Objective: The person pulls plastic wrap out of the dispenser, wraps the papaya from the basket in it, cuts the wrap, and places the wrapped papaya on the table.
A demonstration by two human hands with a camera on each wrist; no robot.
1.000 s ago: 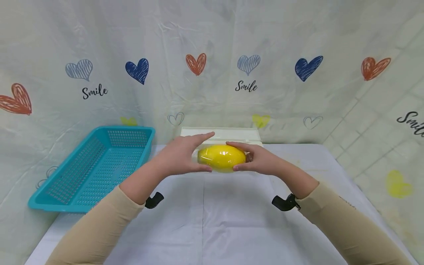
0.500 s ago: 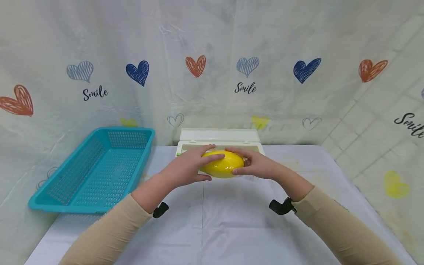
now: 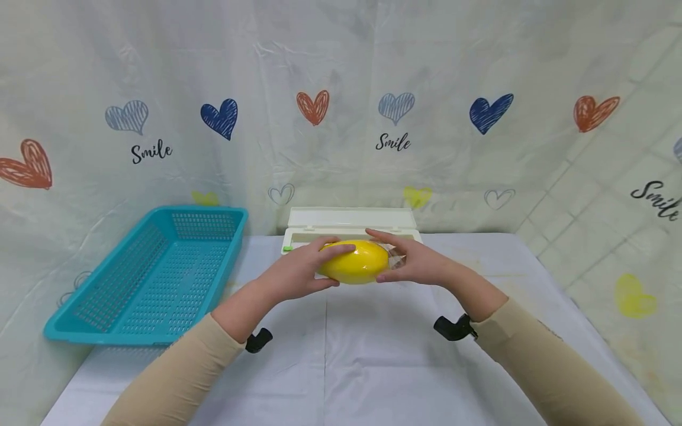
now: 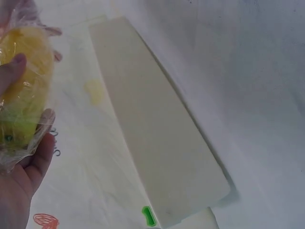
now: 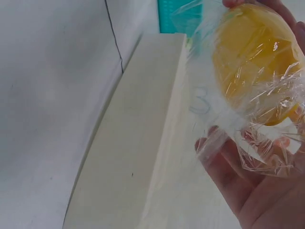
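A yellow fruit, mango-like with a greenish end (image 3: 354,261), is held above the table, wrapped in clear plastic film. My left hand (image 3: 298,269) grips its left end, fingers over the top and thumb on the near side. My right hand (image 3: 421,260) is spread around the other end, where loose film (image 5: 276,152) is bunched; one finger is raised off the fruit and the thumb is close to its lower edge. Behind stands a white film dispenser box (image 3: 351,219) with its lid up and a green slider (image 4: 148,216), partly hidden by the hands.
A turquoise plastic basket (image 3: 101,332) stands at the left of the table, near the left forearm. White cloth covers the tabletop (image 3: 383,355). A curtain printed with hearts (image 3: 341,59) hangs right behind the box.
My left hand has moved in from beside the fruit and taken hold of its left end. The fruit has come slightly nearer, and my right hand's upper finger has lifted off it.
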